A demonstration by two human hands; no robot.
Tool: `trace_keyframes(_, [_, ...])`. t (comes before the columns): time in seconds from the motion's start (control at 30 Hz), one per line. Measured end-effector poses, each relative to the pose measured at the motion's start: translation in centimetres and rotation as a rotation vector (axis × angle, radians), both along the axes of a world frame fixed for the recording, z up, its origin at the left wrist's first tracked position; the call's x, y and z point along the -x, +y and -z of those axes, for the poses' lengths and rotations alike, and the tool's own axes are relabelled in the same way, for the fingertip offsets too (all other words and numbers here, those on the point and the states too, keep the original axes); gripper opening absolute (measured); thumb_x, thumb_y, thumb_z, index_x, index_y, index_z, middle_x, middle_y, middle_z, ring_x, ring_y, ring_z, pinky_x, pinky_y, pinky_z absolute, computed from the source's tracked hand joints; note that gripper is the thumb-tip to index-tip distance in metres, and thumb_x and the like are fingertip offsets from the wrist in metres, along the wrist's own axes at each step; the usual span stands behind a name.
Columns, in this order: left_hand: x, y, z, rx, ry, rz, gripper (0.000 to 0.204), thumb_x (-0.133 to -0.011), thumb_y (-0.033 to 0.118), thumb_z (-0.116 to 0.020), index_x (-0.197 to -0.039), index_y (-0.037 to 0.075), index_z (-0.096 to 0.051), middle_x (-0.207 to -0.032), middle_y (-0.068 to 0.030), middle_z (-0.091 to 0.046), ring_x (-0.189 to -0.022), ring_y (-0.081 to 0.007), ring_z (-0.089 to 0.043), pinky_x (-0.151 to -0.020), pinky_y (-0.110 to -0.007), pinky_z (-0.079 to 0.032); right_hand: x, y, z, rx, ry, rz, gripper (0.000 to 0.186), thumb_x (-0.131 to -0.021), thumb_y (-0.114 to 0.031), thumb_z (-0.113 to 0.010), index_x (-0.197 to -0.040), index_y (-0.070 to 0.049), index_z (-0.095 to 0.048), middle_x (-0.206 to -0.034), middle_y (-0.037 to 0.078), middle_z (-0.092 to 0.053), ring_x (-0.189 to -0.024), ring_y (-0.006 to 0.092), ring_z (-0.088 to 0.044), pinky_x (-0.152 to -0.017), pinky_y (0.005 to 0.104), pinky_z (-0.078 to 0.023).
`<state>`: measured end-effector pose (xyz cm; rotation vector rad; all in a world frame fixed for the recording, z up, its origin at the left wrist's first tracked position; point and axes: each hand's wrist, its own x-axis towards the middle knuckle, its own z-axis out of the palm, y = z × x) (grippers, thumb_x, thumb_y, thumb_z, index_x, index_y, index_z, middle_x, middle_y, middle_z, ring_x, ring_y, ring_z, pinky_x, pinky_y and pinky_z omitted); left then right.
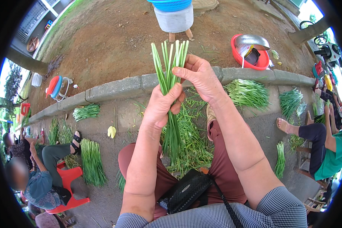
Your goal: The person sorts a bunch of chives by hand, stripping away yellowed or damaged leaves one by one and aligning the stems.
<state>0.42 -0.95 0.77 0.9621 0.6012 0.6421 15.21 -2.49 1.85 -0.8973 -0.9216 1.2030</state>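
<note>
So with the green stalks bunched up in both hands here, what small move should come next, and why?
Probably tap the tips level. The left hand grips the bunch of green stalks mid-length, the right hand pinches near the top, and the cut ends stand uneven. Evening them would tidy the bunch like the piles on the ground.

Daylit outdoor yard; grey paved ground (102, 197) meets a stone kerb (114, 88); bare brown earth (114, 41) beyond.

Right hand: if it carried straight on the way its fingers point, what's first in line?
The right hand points left, fingertips already on the upper part of the green stalk bundle that the left hand holds lower down. So the stalks come first; depth beyond them is unclear.
</note>
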Motion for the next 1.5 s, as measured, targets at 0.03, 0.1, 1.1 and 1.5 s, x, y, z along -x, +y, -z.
trace_keyframes(0.03, [0.0, 0.1, 0.2, -0.005, 0.000, 0.000, 0.033, -0.088, 0.035, -0.054, -0.100, 0.005, -0.052, -0.068, -0.0041, -0.052, -0.043, -0.0069, -0.039, -0.040, -0.021, -0.029, 0.1, 0.0, -0.1, 0.001, 0.009, 0.015, 0.025, -0.078, -0.011, -0.068, -0.098, -0.001, -0.059, -0.089, 0.004, -0.063, -0.079, 0.0099, -0.058, -0.071, 0.0246, -0.047])
trace_keyframes(0.1, [0.1, 0.2, 0.5, -0.015, 0.001, 0.002, 0.032, -0.088, 0.035, -0.055, -0.099, 0.006, -0.052, -0.069, -0.0039, -0.051, -0.044, -0.0072, -0.040, -0.040, -0.021, -0.030, 0.5, 0.0, -0.3, 0.004, 0.026, 0.045, 0.024, -0.077, -0.012, -0.069, -0.098, -0.002, -0.059, -0.088, 0.004, -0.063, -0.078, 0.0090, -0.057, -0.071, 0.0247, -0.046])
trace_keyframes(1.1, [-0.3, 0.1, 0.4, 0.048, -0.056, -0.117, 0.019, -0.090, 0.026, -0.054, -0.088, 0.007, -0.053, -0.065, -0.0035, -0.054, -0.042, -0.0090, -0.044, -0.037, -0.021, -0.033, -0.4, 0.2, 0.4, 0.044, -0.059, 0.125, 0.026, -0.087, -0.026, -0.057, -0.096, -0.002, -0.057, -0.082, 0.002, -0.059, -0.067, 0.0069, -0.051, -0.063, 0.0231, -0.042])
trace_keyframes(1.5, [-0.1, 0.3, 0.6, 0.017, -0.051, -0.125, 0.015, -0.088, 0.022, -0.056, -0.090, 0.008, -0.052, -0.068, -0.0047, -0.055, -0.044, -0.0098, -0.044, -0.038, -0.022, -0.032, 0.8, 0.1, 0.2, -0.031, -0.036, 0.430, 0.024, -0.087, -0.023, -0.057, -0.096, 0.000, -0.056, -0.080, 0.002, -0.055, -0.065, 0.0054, -0.049, -0.057, 0.0195, -0.041])
